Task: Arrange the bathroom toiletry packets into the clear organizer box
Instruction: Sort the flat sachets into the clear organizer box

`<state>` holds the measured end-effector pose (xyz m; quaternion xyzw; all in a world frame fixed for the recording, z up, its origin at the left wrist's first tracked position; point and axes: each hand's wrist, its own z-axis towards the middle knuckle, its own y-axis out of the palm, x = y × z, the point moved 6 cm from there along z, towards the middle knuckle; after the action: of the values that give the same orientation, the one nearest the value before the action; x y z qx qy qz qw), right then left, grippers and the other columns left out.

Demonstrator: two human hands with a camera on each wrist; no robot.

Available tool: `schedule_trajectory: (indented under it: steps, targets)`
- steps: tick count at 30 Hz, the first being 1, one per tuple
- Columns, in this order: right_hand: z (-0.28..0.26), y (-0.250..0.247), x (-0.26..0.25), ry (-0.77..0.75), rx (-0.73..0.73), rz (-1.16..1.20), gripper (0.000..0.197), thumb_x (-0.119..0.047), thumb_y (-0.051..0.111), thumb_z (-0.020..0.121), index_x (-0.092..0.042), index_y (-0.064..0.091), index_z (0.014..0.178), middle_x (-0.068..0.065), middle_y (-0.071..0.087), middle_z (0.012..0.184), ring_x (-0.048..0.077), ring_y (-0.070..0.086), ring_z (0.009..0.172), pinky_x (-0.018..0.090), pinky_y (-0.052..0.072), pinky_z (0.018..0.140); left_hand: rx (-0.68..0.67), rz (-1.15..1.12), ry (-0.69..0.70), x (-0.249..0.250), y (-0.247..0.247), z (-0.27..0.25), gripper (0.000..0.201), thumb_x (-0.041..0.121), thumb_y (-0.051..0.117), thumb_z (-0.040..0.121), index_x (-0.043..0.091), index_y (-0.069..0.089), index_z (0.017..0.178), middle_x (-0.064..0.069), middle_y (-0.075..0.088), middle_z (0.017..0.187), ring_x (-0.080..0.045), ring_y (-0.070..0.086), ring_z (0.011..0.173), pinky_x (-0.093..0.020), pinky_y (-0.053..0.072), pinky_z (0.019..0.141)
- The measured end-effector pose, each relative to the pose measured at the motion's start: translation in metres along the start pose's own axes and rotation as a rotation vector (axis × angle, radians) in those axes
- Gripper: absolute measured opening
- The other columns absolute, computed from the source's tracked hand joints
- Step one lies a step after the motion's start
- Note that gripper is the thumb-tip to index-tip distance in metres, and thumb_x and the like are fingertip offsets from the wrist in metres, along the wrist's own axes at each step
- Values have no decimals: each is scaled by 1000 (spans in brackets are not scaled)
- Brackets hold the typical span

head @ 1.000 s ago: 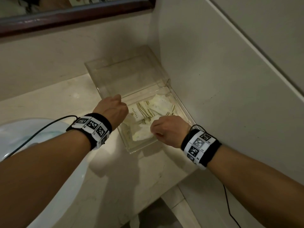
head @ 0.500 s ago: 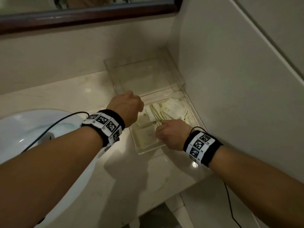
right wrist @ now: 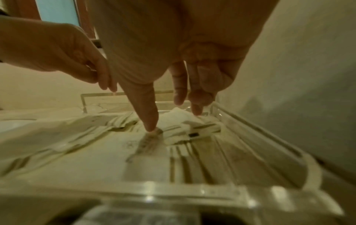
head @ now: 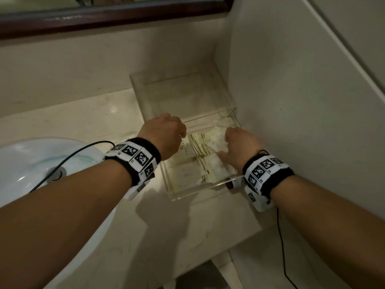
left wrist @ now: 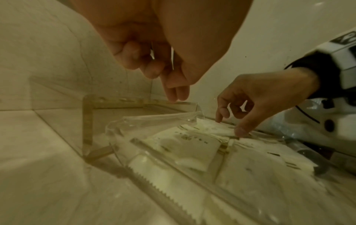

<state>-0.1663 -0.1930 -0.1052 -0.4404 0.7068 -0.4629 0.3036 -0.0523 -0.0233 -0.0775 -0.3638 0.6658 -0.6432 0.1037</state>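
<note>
The clear organizer box (head: 205,187) stands on the counter in the corner, its lid (head: 181,94) tipped back against the wall. Several white toiletry packets (head: 199,156) with gold stripes lie flat inside it. My right hand (head: 239,147) reaches into the box's right half; its thumb (right wrist: 151,121) and fingertips (right wrist: 195,110) press down on packets (right wrist: 96,152). My left hand (head: 164,134) hovers over the box's left back corner. Two of its fingers (left wrist: 176,92) point straight down and touch the clear rim (left wrist: 154,153); its other fingers are curled and hold nothing.
A white sink basin (head: 25,161) with a metal drain (head: 56,174) lies left of the box. The side wall (head: 302,101) rises right beside the box. A dark mirror frame (head: 104,15) runs above. The marble counter (head: 166,236) ends at an edge near my right forearm.
My right hand has gone from a fist at the box's front to fingers spread and pressing the packets inside. The left hand has shifted towards the back rim.
</note>
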Motion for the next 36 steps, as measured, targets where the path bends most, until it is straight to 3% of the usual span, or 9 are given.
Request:
schedule_trajectory:
  steps: [3,8,14,17,20,25,28,33,36]
  targets:
    - [8,4,3,29,-55,-40,62,-54,68,81,-12,50,123,8,59,121,28,61,107,40,54,87,-15,-6,-12,1,-2,4,28,15,50,90,30,70,104,12,63,116,-14,51,109,-36,48,87]
    - [11,-2,-9,-49,-80,-66,62,-48,70,81,-11,47,125,8,59,117,30,61,104,40,52,84,-34,-17,-25,2,-2,9,27,17,51,90,31,68,105,13,63,115,-13,51,110,-35,47,89]
    - [11,-13,-28,-188,16,-186,54,-25,67,83,-14,39,128,2,57,110,24,56,91,34,42,65,-34,-20,-37,-1,-4,7,26,19,50,91,32,67,106,14,62,116,-12,50,110,-34,47,89]
    - [14,-15,-30,-216,45,-174,42,-10,62,84,-17,39,118,-2,56,102,19,42,81,34,39,61,-26,-17,-52,-7,-8,4,27,20,49,90,32,67,106,15,62,116,-12,50,111,-32,46,88]
    - [15,-16,-32,-216,38,-177,38,-4,58,84,-19,42,115,-3,55,98,20,46,83,34,40,61,-21,-21,-81,-16,-13,0,26,22,49,91,32,67,107,15,61,118,-12,50,112,-32,46,89]
    - [14,-22,-34,-177,28,-115,30,-10,63,81,-19,55,110,-1,55,114,25,59,93,36,53,72,-6,-38,-125,-31,-25,-12,24,24,50,92,31,67,108,14,60,119,-12,50,114,-30,43,89]
    - [15,-31,-39,-149,11,-132,19,-20,63,85,-23,60,104,-4,54,119,25,61,93,35,53,77,20,-40,-151,-45,-35,-22,24,25,52,90,30,68,107,12,61,119,-14,52,115,-33,47,91]
    - [9,-49,-73,-188,1,-146,19,-21,64,79,-30,58,95,-5,63,100,22,58,85,29,43,71,64,-55,-228,-71,-51,-47,26,23,51,89,30,68,109,11,61,120,-16,53,114,-31,45,87]
    - [-1,-67,-117,-277,33,-100,14,-26,65,78,-31,55,87,-4,63,82,25,60,77,31,49,68,81,-64,-288,-91,-64,-70,28,23,49,91,30,67,112,10,60,121,-16,52,115,-33,45,90]
